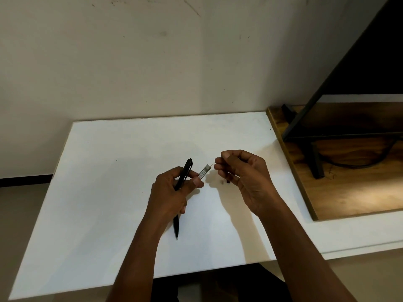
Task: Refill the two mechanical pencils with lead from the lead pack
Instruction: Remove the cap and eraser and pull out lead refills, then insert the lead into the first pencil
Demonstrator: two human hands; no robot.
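Note:
My left hand (pixel 172 192) holds a black mechanical pencil (pixel 184 173) upright against the palm and pinches a small grey lead pack (pixel 204 171) between thumb and forefinger. A second black pencil (pixel 176 227) pokes out below that hand, its tip resting on the white table (pixel 109 192). My right hand (pixel 239 171) is just right of the pack. Its thumb and forefinger pinch a thin lead (pixel 212 164) that runs from the pack's open end to the fingertips. Two tiny dark bits (pixel 225 182) lie on the table under the right hand.
A wall rises behind the table. To the right stands a wooden surface (pixel 349 192) with a black metal stand (pixel 314 158) and a cable on it. The table's front edge is near my body.

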